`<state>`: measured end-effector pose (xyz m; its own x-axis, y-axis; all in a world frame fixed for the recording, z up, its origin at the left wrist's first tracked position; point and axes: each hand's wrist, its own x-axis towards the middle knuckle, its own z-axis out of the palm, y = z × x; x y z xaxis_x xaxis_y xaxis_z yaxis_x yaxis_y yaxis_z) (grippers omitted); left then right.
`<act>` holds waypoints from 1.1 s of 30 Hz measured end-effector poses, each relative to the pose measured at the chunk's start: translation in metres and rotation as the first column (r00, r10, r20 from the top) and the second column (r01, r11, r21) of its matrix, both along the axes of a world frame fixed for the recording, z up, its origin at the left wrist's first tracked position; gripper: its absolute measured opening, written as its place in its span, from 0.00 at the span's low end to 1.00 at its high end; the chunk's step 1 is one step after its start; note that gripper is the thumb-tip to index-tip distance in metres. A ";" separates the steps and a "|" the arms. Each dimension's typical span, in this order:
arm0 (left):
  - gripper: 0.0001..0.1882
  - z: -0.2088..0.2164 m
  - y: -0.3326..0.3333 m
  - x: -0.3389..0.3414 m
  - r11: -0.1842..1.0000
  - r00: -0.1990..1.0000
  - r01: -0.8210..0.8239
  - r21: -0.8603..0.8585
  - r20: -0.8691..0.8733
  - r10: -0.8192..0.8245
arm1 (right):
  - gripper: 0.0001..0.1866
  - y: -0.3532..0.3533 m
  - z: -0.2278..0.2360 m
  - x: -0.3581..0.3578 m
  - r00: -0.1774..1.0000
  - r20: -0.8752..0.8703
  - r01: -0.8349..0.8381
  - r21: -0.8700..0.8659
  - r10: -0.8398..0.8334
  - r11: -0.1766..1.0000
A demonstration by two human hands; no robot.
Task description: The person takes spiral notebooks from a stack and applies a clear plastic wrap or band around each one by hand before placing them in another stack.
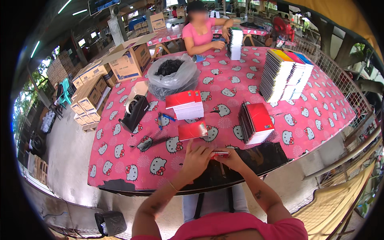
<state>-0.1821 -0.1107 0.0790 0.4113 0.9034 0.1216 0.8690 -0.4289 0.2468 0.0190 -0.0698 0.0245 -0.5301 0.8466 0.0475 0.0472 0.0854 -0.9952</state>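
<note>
Near the table's front edge I hold a small red-covered notebook (220,154), seen nearly edge-on. My right hand (232,159) is closed around its right end. My left hand (196,161) grips its left end, with the index finger stretched forward. Just beyond that finger lies a flat red notebook cover (193,131). Behind it stands a stack of red-covered pads with white page edges (186,107). To the right is a pile of spiral-bound red notebooks (256,123). Loose black binding coils (150,143) and blue pens (165,118) lie to the left.
A black tape dispenser (135,114) stands left, before a plastic bag of black coils (172,76). Tall notebook stacks (280,76) rise at the right. Across the table a person (200,34) handles a notebook stack (235,44). Cardboard boxes (127,62) stand far left.
</note>
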 end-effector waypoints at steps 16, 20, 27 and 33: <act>0.43 -0.044 -0.034 0.035 0.951 0.999 -0.032 0.309 0.019 0.028 | 0.17 0.009 -0.015 -0.007 0.997 0.065 0.045 0.060 -0.049 0.997; 0.40 -0.026 -0.002 0.023 0.932 0.996 -0.044 0.360 -0.053 0.068 | 0.15 0.010 -0.026 -0.011 0.998 -0.056 0.053 0.315 -0.037 0.948; 0.23 -0.022 -0.003 0.023 0.905 0.994 -0.063 0.422 0.112 0.017 | 0.19 0.012 -0.022 -0.006 0.998 0.050 0.028 0.275 -0.043 0.961; 0.13 -0.027 -0.004 0.025 0.871 0.981 -0.045 0.490 0.188 -0.056 | 0.19 -0.022 0.012 0.013 0.948 0.018 0.273 0.467 -0.317 0.841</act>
